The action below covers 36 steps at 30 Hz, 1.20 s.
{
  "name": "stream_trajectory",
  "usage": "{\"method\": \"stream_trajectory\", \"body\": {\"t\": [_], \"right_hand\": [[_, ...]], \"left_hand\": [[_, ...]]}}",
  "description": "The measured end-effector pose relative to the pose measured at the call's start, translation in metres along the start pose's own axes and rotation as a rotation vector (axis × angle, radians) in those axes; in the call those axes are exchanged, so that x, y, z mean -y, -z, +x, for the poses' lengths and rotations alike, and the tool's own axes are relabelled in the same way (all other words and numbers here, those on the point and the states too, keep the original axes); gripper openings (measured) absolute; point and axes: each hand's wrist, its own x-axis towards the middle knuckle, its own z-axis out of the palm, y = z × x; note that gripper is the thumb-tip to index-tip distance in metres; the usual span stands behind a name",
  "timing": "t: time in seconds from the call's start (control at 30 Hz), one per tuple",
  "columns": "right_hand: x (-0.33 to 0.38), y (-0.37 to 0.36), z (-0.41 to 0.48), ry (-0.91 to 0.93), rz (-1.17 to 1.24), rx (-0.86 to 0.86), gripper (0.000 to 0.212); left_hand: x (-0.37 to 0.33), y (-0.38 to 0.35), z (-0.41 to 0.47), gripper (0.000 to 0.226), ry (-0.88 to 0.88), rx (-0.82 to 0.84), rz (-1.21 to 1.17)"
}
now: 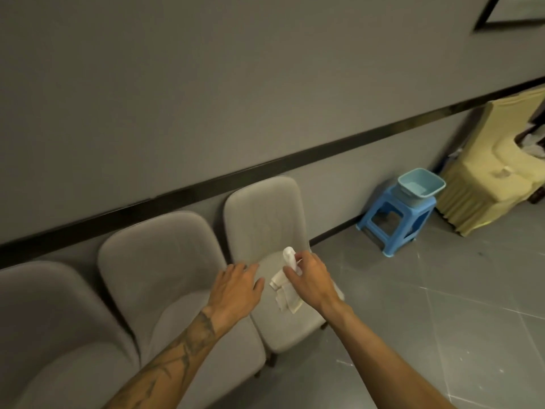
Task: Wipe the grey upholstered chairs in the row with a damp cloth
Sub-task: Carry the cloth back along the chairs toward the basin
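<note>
Right hand [309, 278] pinches white cloth [284, 293] above end chair [265, 219] — left hand [236, 287] flat, fingers relaxed, holding nothing.

Three grey chairs stood in the row: left chair [44, 335], middle chair [165, 261], right chair [265, 219]. There was one white cloth [284, 292], one blue stool [395, 219], one blue basin [420, 184], and two hands: left hand [236, 286], right hand [309, 278].

Three grey chairs [159, 261] stand in a row against the grey wall [206, 98]. Over the rightmost chair [262, 216] the person's right grip [309, 278] pinches a crumpled white cloth [284, 293] that hangs down. The left grip [236, 287] is just beside it, fingers straight and spread. Further right, a pale blue basin [413, 199] sits on a blue stool [395, 219].
</note>
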Motion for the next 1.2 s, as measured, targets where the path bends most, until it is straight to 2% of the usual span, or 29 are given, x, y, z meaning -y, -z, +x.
{"method": "stream_trajectory", "body": {"t": [0.37, 0.57, 0.67, 0.8, 1.2], "right_hand": [[-0.165, 0.185, 0.119, 0.056, -0.002, 0.055, 0.026], [-0.241, 0.264, 0.202, 0.081, 0.010, 0.084, 0.018], [-0.280, 0.303, 0.252, 0.111, 0.000, 0.079, 0.013], [-0.329, 0.359, 0.314, 0.126, -0.033, 0.101, 0.020], [-0.475, 0.502, 0.483, 0.171, -0.063, 0.182, 0.014]], "left_hand": [[-0.228, -0.023, 0.130, 0.054, 0.077, -0.018, 0.035], [-0.330, -0.037, 0.230, 0.042, 0.081, -0.046, 0.036], [-0.380, -0.048, 0.292, 0.043, 0.083, -0.050, -0.003], [-0.447, -0.055, 0.366, 0.047, 0.100, -0.032, -0.030], [-0.621, -0.073, 0.529, 0.053, 0.166, -0.060, -0.029]]}}
